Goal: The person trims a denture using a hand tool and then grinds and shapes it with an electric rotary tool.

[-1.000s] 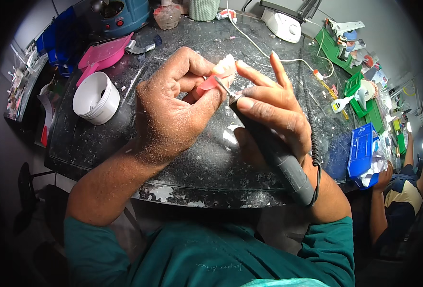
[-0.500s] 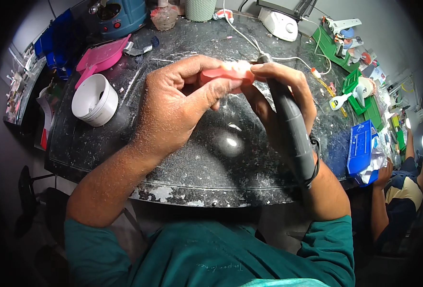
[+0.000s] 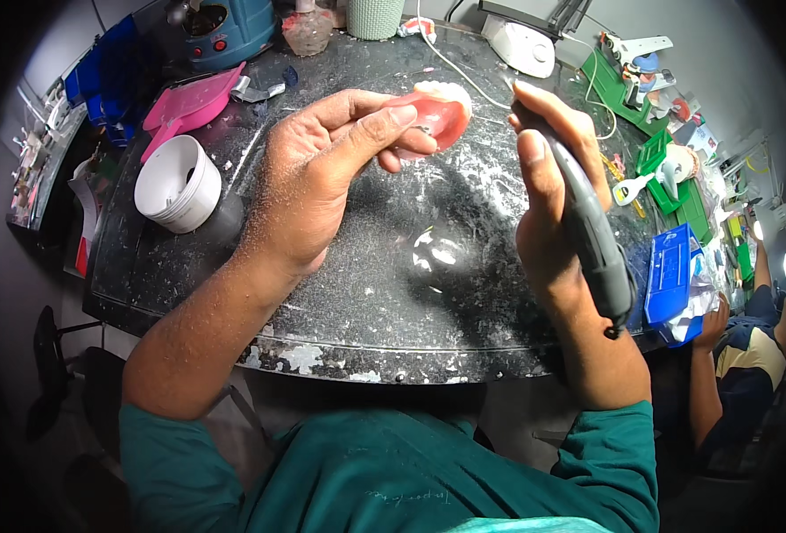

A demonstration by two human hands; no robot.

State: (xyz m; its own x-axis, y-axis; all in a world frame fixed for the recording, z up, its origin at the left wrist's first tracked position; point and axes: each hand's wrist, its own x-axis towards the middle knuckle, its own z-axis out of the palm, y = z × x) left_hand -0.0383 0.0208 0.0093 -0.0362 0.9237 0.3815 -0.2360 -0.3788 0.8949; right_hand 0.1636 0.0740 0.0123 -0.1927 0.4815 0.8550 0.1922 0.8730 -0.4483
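Observation:
Between the thumb and fingers of my left hand [image 3: 317, 169] is a pink denture [image 3: 444, 120] with whitish teeth along its far edge. Its hollow side is turned partly toward me. Fine dust covers the left hand and forearm. My right hand [image 3: 553, 191] is closed round a black rotary handpiece [image 3: 588, 226], whose thin tip points up and away from me. The tip stands apart from the denture, to its right. Both hands are raised over the dusty black tabletop [image 3: 366, 293].
A white tub [image 3: 178, 186] and a pink dustpan [image 3: 193, 102] stand on the left. At the back are a blue machine [image 3: 229, 35], a pale green basket [image 3: 373, 18] and a white control box [image 3: 519, 46]. Green trays [image 3: 655, 160] and a blue bin [image 3: 670, 275] line the right, near another person's arm [image 3: 708, 355].
My right hand has moved right, taking the handpiece off the denture. In my left hand the denture has turned, so more of its hollow side shows.

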